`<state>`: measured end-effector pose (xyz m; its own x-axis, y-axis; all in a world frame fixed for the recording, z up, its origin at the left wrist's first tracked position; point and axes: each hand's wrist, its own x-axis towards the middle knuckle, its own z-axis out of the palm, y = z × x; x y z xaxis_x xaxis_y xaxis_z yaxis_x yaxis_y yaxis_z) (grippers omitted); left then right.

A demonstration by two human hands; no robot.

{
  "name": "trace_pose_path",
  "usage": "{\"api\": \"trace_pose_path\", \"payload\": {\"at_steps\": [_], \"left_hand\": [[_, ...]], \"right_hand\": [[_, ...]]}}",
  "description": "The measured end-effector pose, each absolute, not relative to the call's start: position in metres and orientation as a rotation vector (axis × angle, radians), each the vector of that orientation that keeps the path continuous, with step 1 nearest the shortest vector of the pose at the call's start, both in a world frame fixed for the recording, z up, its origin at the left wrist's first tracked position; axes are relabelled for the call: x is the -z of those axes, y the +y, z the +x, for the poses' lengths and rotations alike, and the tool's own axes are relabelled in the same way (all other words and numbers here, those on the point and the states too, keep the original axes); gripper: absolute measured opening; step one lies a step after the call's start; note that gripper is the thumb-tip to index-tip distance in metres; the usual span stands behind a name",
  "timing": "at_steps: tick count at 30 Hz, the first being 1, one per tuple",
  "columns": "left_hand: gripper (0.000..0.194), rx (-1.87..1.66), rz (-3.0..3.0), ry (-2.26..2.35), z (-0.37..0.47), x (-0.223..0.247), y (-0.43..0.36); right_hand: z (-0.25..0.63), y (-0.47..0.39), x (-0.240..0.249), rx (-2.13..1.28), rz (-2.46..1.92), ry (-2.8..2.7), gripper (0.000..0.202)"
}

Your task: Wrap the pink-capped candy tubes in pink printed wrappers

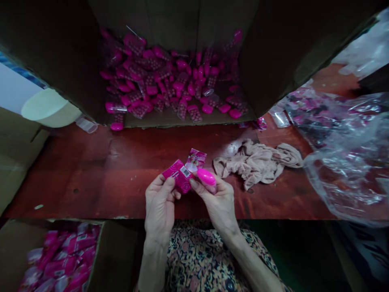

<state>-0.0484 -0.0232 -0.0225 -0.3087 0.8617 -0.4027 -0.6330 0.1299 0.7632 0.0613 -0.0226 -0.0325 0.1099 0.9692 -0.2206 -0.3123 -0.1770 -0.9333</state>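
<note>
My left hand (160,198) is closed on a flat pink printed packet (179,176) with a white barcode label, its thumb pressed on the front. Close beside it, my right hand (219,198) grips a small clear container with a bright pink cap (206,177); its thumb and fingertips also meet the packet's right edge. Just beyond the hands, a small pink printed sachet (197,157) lies on the red tabletop (136,162). A whitish translucent round piece (191,166) shows between packet and sachet; whether it is held cannot be seen.
A large cardboard box (173,20) on its side holds many pink-capped containers (182,79). To the right lie a crumpled beige cloth (258,162) and clear plastic bags (349,162). A white bowl (50,108) stands left; below it, a carton (101,251) holds pink packages (63,259).
</note>
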Motion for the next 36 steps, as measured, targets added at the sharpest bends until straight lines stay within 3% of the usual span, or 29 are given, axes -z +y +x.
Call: {"api": "trace_pose_path", "payload": {"at_steps": [3, 7, 11, 17, 23, 36], "left_hand": [[0.033, -1.523, 0.301, 1.030, -0.051, 0.021, -0.022], [0.028, -1.337, 0.354, 1.043, -0.048, 0.023, -0.022], [0.016, -1.288, 0.398, 1.045, -0.044, 0.025, -0.022], [0.016, -1.542, 0.287, 1.195, -0.051, 0.031, -0.017], [0.016, -1.566, 0.270, 1.325, -0.048, 0.034, -0.018], [0.013, -1.469, 0.385, 1.330, -0.040, 0.028, -0.020]], "right_hand": [[0.068, -0.017, 0.032, -1.681, -1.000, -0.499, 0.017], [0.070, -0.016, 0.029, -1.977, -0.821, -0.347, 0.012], [0.067, -0.018, 0.030, -2.061, -0.782, -0.285, 0.015], [0.072, -0.018, 0.035, -1.775, -1.041, -0.428, 0.020], [0.071, -0.018, 0.036, -1.518, -1.101, -0.581, 0.023], [0.073, -0.017, 0.042, -1.424, -1.147, -0.650, 0.020]]}}
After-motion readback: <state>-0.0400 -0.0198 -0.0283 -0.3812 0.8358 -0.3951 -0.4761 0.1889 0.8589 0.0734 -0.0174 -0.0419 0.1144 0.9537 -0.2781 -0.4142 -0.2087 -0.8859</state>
